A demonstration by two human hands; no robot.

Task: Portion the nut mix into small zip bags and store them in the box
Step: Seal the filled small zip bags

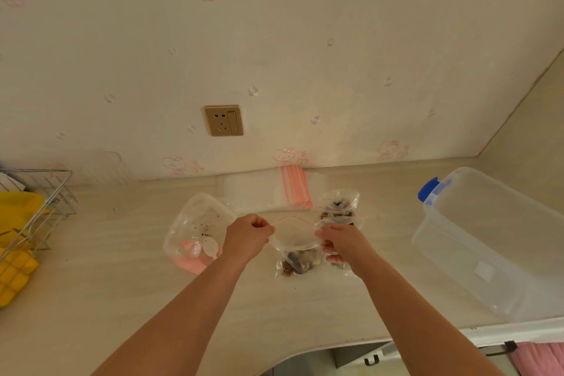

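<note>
A small clear zip bag (297, 253) with a red seal line and nuts in its bottom hangs over the counter between my hands. My left hand (248, 236) pinches its left top corner, my right hand (343, 243) pinches the right one, and the mouth gapes between them. Another small bag of nuts (338, 207) lies just behind my right hand. The large clear mix bag (198, 229) lies to the left, nearly emptied, with crumbs and a white scoop inside. A clear plastic box (488, 241) with a blue latch stands open at the right.
A stack of unused red-striped zip bags (294, 186) lies against the wall. A wire rack (36, 207) with yellow items stands at the far left. The counter's front edge curves in at the lower right. A wall socket (224, 120) sits above the counter.
</note>
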